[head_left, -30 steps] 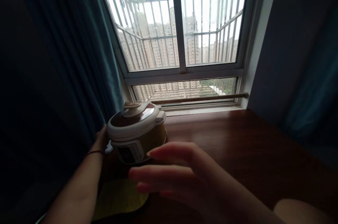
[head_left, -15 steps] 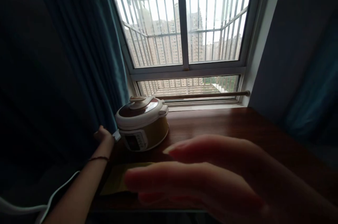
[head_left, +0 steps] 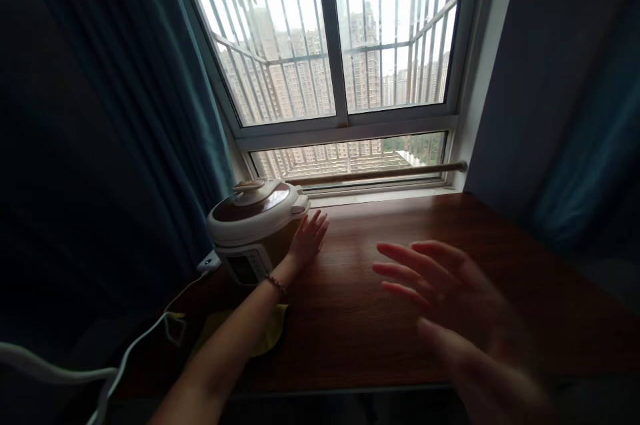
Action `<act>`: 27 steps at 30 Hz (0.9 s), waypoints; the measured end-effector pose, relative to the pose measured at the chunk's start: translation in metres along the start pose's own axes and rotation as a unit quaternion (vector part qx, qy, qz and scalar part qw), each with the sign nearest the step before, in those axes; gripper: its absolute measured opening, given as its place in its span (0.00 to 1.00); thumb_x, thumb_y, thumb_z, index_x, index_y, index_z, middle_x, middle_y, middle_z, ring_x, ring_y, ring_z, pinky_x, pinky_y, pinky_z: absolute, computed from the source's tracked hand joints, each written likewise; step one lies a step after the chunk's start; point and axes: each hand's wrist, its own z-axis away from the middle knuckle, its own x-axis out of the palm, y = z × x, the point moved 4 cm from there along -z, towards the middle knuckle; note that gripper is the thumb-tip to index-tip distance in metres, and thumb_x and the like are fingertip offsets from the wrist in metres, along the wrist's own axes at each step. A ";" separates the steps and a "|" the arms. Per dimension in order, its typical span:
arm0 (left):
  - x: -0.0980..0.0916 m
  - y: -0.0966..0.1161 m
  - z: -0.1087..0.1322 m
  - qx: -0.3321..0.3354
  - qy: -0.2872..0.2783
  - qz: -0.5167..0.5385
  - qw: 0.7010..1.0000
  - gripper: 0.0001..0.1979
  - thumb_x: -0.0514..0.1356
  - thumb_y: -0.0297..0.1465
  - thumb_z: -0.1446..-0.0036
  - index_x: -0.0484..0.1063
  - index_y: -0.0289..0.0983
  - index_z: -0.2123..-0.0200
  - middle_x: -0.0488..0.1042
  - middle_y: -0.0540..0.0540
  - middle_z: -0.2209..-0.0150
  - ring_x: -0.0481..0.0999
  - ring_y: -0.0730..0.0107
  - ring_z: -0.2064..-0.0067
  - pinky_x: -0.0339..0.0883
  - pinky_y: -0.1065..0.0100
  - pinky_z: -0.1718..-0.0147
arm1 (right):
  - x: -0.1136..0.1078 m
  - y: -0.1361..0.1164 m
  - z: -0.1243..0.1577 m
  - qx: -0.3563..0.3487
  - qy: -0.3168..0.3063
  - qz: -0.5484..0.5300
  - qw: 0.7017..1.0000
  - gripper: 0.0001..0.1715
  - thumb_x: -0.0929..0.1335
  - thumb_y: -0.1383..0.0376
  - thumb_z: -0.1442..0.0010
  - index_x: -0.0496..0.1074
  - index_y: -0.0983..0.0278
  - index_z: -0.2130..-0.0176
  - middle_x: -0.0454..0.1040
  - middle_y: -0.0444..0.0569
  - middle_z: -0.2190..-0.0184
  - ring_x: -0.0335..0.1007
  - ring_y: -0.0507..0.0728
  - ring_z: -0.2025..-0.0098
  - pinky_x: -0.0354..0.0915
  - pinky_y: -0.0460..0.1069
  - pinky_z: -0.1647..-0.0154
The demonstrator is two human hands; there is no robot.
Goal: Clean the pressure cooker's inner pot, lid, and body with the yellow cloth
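A small cooker (head_left: 253, 228) with a white lid, brown top and yellow body stands on the dark wooden sill (head_left: 400, 318) near the left curtain. My left hand (head_left: 306, 241) lies open with fingers stretched, touching the cooker's right side. A thin bracelet circles that wrist. My right hand (head_left: 440, 285) hovers open over the middle of the sill, fingers spread and slightly blurred, holding nothing. A yellow cloth (head_left: 260, 335) lies on the sill under my left forearm.
A white plug (head_left: 209, 261) and cable (head_left: 125, 365) run from the cooker's left side down off the sill. Teal curtains (head_left: 165, 111) hang on both sides. A barred window (head_left: 335, 45) and a wooden rod (head_left: 380, 173) stand behind the cooker.
My left hand moved from the cooker's left side, by the curtain, to its right side. My right hand drew back to the right and its fingers spread. The view shifted slightly.
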 end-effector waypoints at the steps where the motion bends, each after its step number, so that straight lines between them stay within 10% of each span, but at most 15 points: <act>1: 0.004 -0.003 -0.012 0.008 -0.002 0.000 1.000 0.27 0.47 0.21 0.46 0.54 0.32 0.41 0.50 0.38 0.37 0.39 0.59 0.35 0.36 0.49 0.38 | -0.002 0.029 0.000 -0.004 0.032 -0.004 0.999 0.24 0.68 0.58 0.50 0.62 0.53 0.52 0.68 0.52 0.48 0.67 0.60 0.49 0.64 0.59 0.51; 6: 0.026 -0.030 -0.040 0.013 -0.007 0.012 1.000 0.27 0.43 0.18 0.48 0.58 0.27 0.43 0.56 0.34 0.39 0.43 0.61 0.35 0.42 0.53 0.38 | -0.039 0.197 0.023 0.039 0.209 0.154 0.965 0.22 0.67 0.53 0.51 0.65 0.62 0.58 0.73 0.56 0.56 0.69 0.63 0.53 0.63 0.59 0.51; 9: 0.038 -0.041 -0.039 0.003 -0.006 0.025 1.000 0.30 0.41 0.18 0.48 0.52 0.26 0.40 0.55 0.32 0.40 0.46 0.60 0.36 0.43 0.54 0.38 | -0.069 0.251 0.041 0.084 0.228 0.222 0.944 0.19 0.67 0.49 0.52 0.68 0.61 0.66 0.76 0.53 0.66 0.72 0.63 0.61 0.66 0.55 0.58; 17: 0.045 -0.052 -0.033 -0.034 0.000 0.102 0.994 0.31 0.39 0.19 0.46 0.42 0.26 0.37 0.56 0.32 0.40 0.47 0.56 0.36 0.41 0.50 0.39 | -0.090 0.257 0.047 0.108 0.217 0.292 0.925 0.22 0.61 0.46 0.46 0.67 0.59 0.78 0.74 0.46 0.78 0.71 0.59 0.74 0.64 0.50 0.69; 27: 0.020 -0.032 -0.026 -0.119 0.028 0.279 0.953 0.23 0.47 0.26 0.45 0.63 0.30 0.46 0.55 0.35 0.39 0.44 0.54 0.35 0.37 0.48 0.39 | -0.091 0.261 0.047 0.093 0.190 0.230 0.950 0.20 0.64 0.48 0.47 0.71 0.61 0.72 0.73 0.47 0.79 0.71 0.59 0.74 0.64 0.49 0.69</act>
